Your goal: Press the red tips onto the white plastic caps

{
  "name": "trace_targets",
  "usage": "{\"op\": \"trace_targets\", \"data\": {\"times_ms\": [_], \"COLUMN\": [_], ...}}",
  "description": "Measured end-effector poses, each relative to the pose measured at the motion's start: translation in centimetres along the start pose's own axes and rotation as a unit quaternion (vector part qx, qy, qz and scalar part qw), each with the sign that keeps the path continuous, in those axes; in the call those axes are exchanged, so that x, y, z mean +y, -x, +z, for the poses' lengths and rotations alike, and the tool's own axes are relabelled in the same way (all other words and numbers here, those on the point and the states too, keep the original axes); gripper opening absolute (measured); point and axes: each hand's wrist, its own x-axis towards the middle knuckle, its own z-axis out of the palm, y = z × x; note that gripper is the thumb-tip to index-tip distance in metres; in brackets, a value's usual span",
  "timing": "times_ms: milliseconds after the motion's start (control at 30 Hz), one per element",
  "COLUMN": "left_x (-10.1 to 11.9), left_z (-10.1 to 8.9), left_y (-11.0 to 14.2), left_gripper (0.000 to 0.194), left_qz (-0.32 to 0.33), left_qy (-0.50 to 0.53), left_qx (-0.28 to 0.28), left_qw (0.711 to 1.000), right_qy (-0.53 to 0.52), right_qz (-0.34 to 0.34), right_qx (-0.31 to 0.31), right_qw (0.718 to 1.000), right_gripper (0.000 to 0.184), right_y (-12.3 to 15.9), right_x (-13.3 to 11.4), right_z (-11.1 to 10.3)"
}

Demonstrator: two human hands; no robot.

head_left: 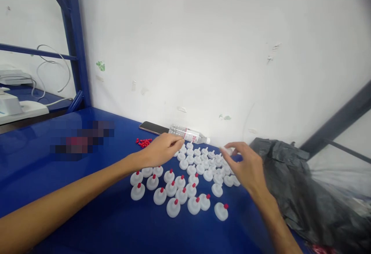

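Note:
Many white plastic caps (pixel 185 186) stand in rows on a blue table (pixel 95 223); the near ones carry red tips, the far ones (pixel 203 159) do not. My left hand (pixel 162 149) reaches over the far caps with its fingers closed; what they pinch is hidden. My right hand (pixel 246 165) hovers above the right end of the caps, fingers curled and apart, with a blurred white cap at its fingertips. A small heap of red tips (pixel 143 142) lies left of my left hand.
A clear water bottle (pixel 189 134) lies on its side by the white wall, next to a phone (pixel 153 127). A crumpled dark plastic bag (pixel 304 192) fills the right side. A blue shelf frame (pixel 72 41) with white devices and cables stands at the left.

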Motion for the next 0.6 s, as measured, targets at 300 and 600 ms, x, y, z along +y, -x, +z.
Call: {"op": "trace_targets", "data": {"times_ms": [300, 600], "left_x": [-3.5, -3.9], "left_z": [-0.5, -1.3], "left_y": [-0.1, -0.2], "left_gripper": [0.011, 0.012], "left_qz": [-0.047, -0.056], "left_qy": [-0.169, -0.153], "left_qx": [-0.138, -0.173], "left_qw": [0.975, 0.971], "right_qy": [-0.135, -0.169], "right_qz": [0.067, 0.074], "right_qx": [-0.316, -0.409], "right_qw": [0.937, 0.894], "right_gripper": [0.024, 0.02], "right_y": [-0.4, -0.2], "right_x": [-1.0, -1.9], "right_z": [-1.5, -0.9]}}
